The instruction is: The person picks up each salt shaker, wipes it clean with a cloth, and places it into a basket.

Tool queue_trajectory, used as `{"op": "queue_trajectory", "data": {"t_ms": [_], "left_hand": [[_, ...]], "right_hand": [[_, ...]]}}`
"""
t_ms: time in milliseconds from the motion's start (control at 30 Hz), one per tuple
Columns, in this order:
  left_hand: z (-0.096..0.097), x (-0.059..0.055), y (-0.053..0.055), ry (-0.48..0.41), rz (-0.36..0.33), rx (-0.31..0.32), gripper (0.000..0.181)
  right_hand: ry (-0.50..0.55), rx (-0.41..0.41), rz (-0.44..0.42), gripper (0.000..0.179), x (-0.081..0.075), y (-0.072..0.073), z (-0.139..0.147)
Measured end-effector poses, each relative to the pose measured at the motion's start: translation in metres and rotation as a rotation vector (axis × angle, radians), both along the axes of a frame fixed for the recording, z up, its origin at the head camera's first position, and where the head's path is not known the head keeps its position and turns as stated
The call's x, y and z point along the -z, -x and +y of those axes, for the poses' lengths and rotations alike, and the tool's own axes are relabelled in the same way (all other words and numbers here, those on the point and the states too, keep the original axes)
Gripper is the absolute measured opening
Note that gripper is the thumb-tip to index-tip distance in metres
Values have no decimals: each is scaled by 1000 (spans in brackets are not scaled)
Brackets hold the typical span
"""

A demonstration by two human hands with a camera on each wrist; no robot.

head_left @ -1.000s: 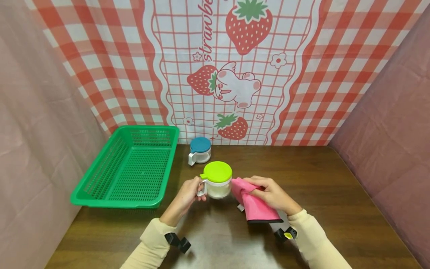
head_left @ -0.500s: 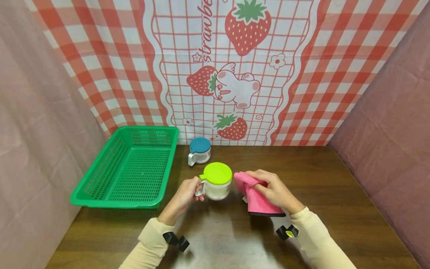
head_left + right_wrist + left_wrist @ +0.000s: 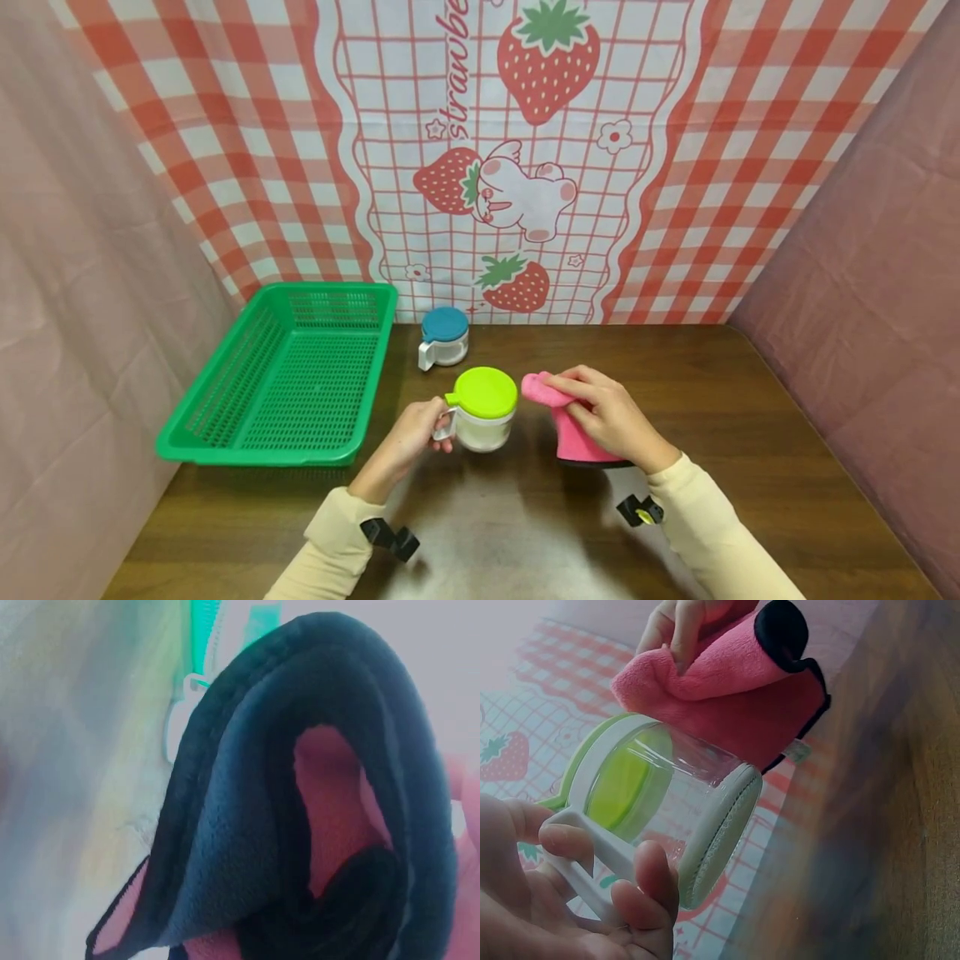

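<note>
By its white handle, my left hand (image 3: 408, 429) grips a clear seasoning jar (image 3: 483, 432) with a lime-green lid. The jar is held above the table; in the left wrist view its glass body (image 3: 694, 776) looks see-through, with a pale base. My right hand (image 3: 611, 417) pinches a folded pink cloth (image 3: 581, 440) with a black hem, just right of the jar. Whether cloth and jar touch, I cannot tell. Folds of the cloth (image 3: 225, 847) fill much of the right wrist view and hide most of the right fingers there.
A second jar (image 3: 444, 337) with a blue lid and white handle stands behind the green-lidded one. To the left lies a green plastic basket (image 3: 378, 375) with perforated walls. A strawberry-print curtain (image 3: 525, 200) hangs at the back of the wooden table (image 3: 720, 417).
My right hand and the cloth have risen slightly away from me, and the cloth's hanging hem sits higher in view. The green-lidded jar has shifted a little nearer to me.
</note>
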State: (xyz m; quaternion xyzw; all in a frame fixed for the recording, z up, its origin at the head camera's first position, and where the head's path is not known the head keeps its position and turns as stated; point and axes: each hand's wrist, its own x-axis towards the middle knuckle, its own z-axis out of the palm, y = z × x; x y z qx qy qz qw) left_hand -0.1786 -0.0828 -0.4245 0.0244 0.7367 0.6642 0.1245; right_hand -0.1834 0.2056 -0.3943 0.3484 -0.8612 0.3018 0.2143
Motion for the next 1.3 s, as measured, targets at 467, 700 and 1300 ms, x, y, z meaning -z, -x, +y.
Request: {"op": "queue_trajectory", "data": {"t_ms": [467,700,1300], "left_hand": [[2,-2,-1,23,16,41,28],[3,-1,-2,27,24,61,27],[7,2,-3,31,19,46,27]], "right_hand": [[-187,30,308,41,-16,2,-9],[-278,21,377,39,-17,4,-17],[-462,-16,372,38,-12,1,-24]]}}
